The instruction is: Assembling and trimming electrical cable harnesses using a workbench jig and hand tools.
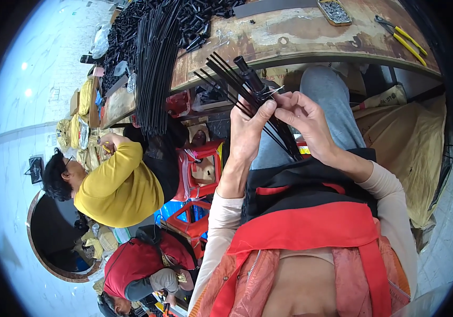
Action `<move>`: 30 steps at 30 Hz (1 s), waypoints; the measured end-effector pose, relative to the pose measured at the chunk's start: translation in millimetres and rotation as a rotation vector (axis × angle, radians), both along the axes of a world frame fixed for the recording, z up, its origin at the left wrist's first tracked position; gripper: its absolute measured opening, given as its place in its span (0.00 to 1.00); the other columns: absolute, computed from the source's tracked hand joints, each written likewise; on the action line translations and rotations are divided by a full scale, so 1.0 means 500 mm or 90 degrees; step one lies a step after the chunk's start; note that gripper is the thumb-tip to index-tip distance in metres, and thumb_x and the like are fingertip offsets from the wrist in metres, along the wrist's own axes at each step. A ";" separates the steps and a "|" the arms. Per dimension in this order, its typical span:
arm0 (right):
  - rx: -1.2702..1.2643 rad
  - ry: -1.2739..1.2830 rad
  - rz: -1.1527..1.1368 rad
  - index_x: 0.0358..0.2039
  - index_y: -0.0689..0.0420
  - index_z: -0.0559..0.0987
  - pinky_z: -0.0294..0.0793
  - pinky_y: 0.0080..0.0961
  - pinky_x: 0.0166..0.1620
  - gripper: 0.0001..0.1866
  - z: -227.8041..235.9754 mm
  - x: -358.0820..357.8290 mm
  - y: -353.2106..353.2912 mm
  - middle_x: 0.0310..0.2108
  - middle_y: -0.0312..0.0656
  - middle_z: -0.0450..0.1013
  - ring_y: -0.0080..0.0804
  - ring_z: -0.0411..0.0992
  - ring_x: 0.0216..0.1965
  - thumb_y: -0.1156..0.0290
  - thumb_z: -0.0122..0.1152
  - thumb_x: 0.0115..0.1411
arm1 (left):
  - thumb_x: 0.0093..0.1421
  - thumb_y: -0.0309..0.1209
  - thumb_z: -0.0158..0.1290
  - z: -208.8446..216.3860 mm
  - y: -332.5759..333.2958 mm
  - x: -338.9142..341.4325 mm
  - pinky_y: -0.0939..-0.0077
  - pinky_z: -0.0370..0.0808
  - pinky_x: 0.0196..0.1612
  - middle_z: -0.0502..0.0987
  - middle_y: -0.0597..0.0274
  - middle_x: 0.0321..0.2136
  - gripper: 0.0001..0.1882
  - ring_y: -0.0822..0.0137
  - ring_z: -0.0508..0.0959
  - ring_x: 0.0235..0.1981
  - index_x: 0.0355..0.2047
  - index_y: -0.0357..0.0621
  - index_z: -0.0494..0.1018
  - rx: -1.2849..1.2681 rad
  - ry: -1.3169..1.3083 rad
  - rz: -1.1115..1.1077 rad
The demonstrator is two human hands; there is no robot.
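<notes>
My left hand (248, 132) and my right hand (307, 120) meet in front of me, just below the workbench edge. Together they grip a black tube-like hub (248, 74) with several thin black rods (225, 80) fanning out from it. The left thumb presses on the hub's lower end. The right fingers pinch the same spot, where a thin pale wire (274, 91) sticks out. More rods run down between my hands toward my lap.
A worn wooden workbench (311, 37) holds a long bundle of black rods (155, 58), a heap of black tubes (194, 21), a tray of small metal parts (335, 11) and yellow-handled pliers (406, 38). A person in yellow (118, 185) and another in red (139, 264) sit at left near red stools (202, 169).
</notes>
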State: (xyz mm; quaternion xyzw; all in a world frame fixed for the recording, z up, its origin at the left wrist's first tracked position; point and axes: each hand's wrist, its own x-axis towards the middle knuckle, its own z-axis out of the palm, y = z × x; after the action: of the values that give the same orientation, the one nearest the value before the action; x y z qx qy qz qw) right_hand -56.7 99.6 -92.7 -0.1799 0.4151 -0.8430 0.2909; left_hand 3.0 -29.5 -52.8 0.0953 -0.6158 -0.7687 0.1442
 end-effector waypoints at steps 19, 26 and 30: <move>-0.099 -0.170 0.215 0.55 0.59 0.73 0.64 0.23 0.57 0.19 -0.042 0.001 -0.011 0.51 0.32 0.71 0.19 0.67 0.53 0.64 0.51 0.68 | 0.65 0.27 0.49 0.035 0.021 0.001 0.75 0.77 0.40 0.83 0.53 0.33 0.11 0.70 0.81 0.34 0.37 0.29 0.78 -0.320 -0.091 0.059; 0.000 -0.141 0.134 0.51 0.60 0.74 0.64 0.22 0.55 0.17 -0.028 -0.008 0.002 0.46 0.34 0.72 0.19 0.68 0.50 0.62 0.49 0.69 | 0.66 0.26 0.46 0.049 0.042 -0.031 0.74 0.75 0.45 0.82 0.53 0.34 0.13 0.69 0.80 0.38 0.35 0.28 0.78 -0.401 -0.102 0.056; 0.338 0.457 0.045 0.41 0.59 0.80 0.72 0.29 0.48 0.09 -0.003 -0.101 0.114 0.38 0.41 0.74 0.31 0.72 0.45 0.69 0.57 0.63 | 0.66 0.23 0.41 0.023 0.027 -0.043 0.68 0.73 0.50 0.81 0.50 0.35 0.13 0.61 0.80 0.44 0.34 0.30 0.76 -0.238 -0.041 -0.059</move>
State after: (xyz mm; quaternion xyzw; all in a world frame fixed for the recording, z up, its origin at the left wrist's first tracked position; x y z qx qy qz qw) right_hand -107.2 156.5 -94.2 -0.3941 0.6852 -0.5813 0.1934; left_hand -18.5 -15.9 -41.3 0.0633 -0.7560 -0.6432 0.1040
